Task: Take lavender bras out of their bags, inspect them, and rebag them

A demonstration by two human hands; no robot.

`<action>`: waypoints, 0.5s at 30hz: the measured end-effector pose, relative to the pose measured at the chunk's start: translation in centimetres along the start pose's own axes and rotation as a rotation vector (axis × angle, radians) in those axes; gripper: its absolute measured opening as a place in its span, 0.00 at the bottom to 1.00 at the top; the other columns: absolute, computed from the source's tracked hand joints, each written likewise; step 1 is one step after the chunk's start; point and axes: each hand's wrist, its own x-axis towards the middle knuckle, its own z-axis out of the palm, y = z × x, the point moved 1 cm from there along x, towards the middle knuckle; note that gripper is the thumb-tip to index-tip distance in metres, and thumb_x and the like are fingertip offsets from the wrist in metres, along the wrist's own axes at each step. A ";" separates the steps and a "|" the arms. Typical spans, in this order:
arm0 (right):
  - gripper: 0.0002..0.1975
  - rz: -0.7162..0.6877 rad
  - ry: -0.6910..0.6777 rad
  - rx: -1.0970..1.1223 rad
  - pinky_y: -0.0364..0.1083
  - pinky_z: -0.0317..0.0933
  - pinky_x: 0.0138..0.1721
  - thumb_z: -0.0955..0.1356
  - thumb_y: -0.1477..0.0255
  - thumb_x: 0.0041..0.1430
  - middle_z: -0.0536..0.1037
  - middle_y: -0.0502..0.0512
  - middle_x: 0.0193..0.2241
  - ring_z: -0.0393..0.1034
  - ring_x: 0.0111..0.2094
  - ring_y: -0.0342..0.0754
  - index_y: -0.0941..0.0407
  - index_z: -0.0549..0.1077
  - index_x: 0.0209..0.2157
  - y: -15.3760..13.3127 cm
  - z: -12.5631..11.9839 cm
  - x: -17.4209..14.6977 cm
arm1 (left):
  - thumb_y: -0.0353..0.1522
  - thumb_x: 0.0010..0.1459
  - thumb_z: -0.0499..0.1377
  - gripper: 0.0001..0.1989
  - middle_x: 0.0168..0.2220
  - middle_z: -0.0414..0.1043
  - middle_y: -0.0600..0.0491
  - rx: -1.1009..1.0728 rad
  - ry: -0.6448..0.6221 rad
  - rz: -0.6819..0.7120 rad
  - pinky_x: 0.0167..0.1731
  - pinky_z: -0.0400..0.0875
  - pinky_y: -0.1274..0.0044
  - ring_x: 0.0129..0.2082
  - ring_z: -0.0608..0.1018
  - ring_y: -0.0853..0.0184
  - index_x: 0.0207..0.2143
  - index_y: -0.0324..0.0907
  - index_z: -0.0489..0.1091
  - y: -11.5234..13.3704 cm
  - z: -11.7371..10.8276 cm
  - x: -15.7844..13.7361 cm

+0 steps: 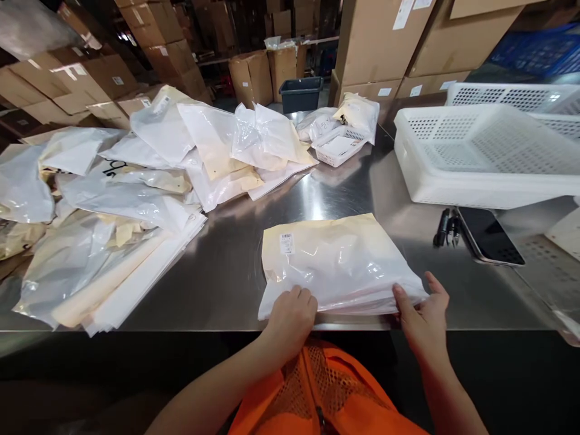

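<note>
Packet [339, 260] with white barcode label [287, 243]

Harsh glare on steel tabletop [231, 254], shiny hotspots on plastic bag [335, 260], background cardboard boxes [222, 27] super dim, edges kinda stretched.

Orange vest [362, 405] with mesh panels [333, 377], front zip [310, 377]

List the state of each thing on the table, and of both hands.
Near bag: lying flat, bulging, label up
Left hand: curled at near bag's front edge
Right hand: thumb on near bag
Other bags: heaped, overlapping
Phone: flat, screen dark
Small basket: upright, open
Large basket: upright, open
</note>
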 end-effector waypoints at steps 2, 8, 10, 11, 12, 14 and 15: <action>0.50 -0.091 0.068 -0.054 0.54 0.69 0.37 0.71 0.48 0.49 0.72 0.59 0.36 0.70 0.32 0.53 0.61 0.55 0.65 0.2 0.1 0.3 | 0.27 0.60 0.58 0.03 0.35 0.73 0.51 -0.079 -0.041 -0.024 0.28 0.61 0.73 0.35 0.75 0.62 0.33 0.41 0.69 -0.5 -1.2 0.0; 0.45 -0.261 0.012 -0.030 0.51 0.66 0.33 0.68 0.50 0.56 0.68 0.47 0.25 0.62 0.21 0.45 0.61 0.53 0.66 0.6 -0.4 1.4 | 0.38 0.65 0.53 0.14 0.19 0.63 0.59 -0.299 0.115 -0.204 0.23 0.51 0.77 0.20 0.67 0.70 0.26 0.43 0.60 -2.9 -6.5 0.4; 0.44 -0.373 0.231 -0.084 0.55 0.67 0.39 0.73 0.52 0.51 0.70 0.48 0.26 0.66 0.25 0.48 0.60 0.60 0.62 0.0 -0.9 0.7 | 0.39 0.65 0.52 0.18 0.17 0.57 0.60 -0.327 0.303 -0.192 0.22 0.50 0.78 0.18 0.62 0.72 0.24 0.43 0.56 -3.1 -7.9 0.9; 0.40 -0.448 0.381 -0.095 0.58 0.66 0.44 0.75 0.55 0.47 0.72 0.51 0.28 0.68 0.29 0.50 0.59 0.65 0.58 -0.4 -1.0 0.0 | 0.40 0.65 0.52 0.19 0.16 0.54 0.61 -0.325 0.401 -0.167 0.21 0.49 0.78 0.17 0.60 0.73 0.23 0.43 0.54 -3.0 -8.4 1.3; 0.36 -0.516 0.482 -0.064 0.59 0.64 0.48 0.77 0.57 0.45 0.73 0.53 0.30 0.69 0.33 0.52 0.58 0.69 0.53 -0.9 -0.9 -1.0 | 0.39 0.65 0.53 0.20 0.16 0.53 0.61 -0.317 0.490 -0.136 0.21 0.49 0.79 0.17 0.59 0.73 0.22 0.42 0.52 -2.8 -8.7 1.6; 0.28 -0.514 0.363 0.124 0.59 0.65 0.50 0.77 0.62 0.45 0.76 0.57 0.34 0.72 0.38 0.54 0.55 0.72 0.47 -1.7 0.0 -3.3 | 0.37 0.64 0.54 0.21 0.16 0.50 0.61 -0.290 0.613 -0.073 0.20 0.48 0.79 0.16 0.57 0.74 0.21 0.42 0.50 -2.1 -9.0 2.3; 0.27 -0.411 0.157 0.261 0.58 0.66 0.51 0.77 0.63 0.45 0.77 0.58 0.37 0.73 0.41 0.54 0.53 0.72 0.48 -2.1 0.8 -4.5 | 0.36 0.65 0.54 0.21 0.15 0.49 0.61 -0.272 0.652 -0.044 0.20 0.48 0.79 0.16 0.56 0.74 0.21 0.42 0.50 -1.6 -9.1 2.6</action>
